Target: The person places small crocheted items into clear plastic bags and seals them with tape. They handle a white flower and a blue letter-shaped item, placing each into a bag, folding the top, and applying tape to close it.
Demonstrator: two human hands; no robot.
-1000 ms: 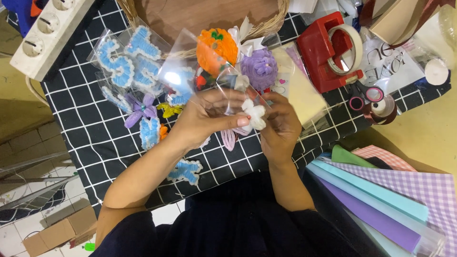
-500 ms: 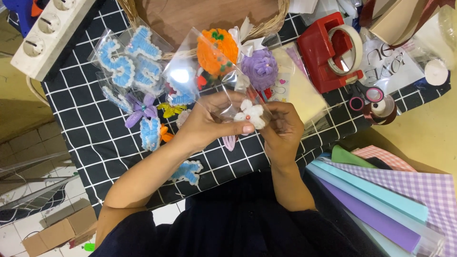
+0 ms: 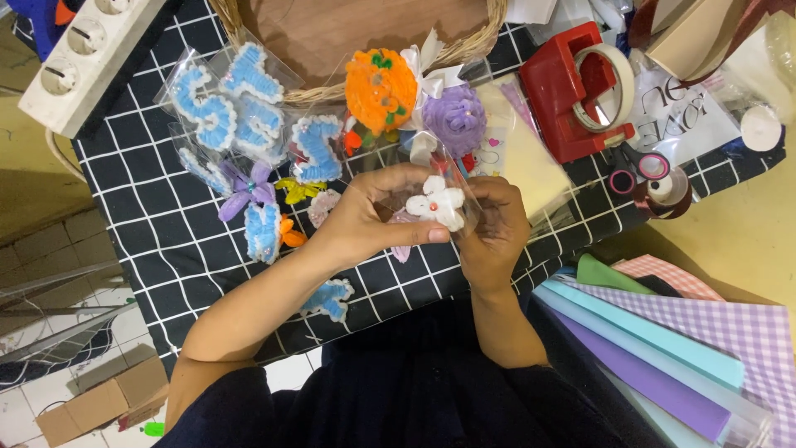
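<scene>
Between both hands sits a white fuzzy flower (image 3: 439,206), pinched by left hand (image 3: 369,217) and right hand (image 3: 496,228); orange pompom (image 3: 381,90) lies beyond.

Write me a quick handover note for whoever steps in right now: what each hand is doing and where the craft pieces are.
Left hand: grips the clear plastic bag from the left, thumb along its lower edge.
Right hand: holds the same bag from the right.
White fuzzy flower: inside the bag, between both hands, above the checked cloth.
Done, by the look of it: blue fuzzy letters, orange ball and purple ball lie bagged near the wicker basket.
Left: the flower's bag looks unsealed; the red tape dispenser stands to the right.
</scene>
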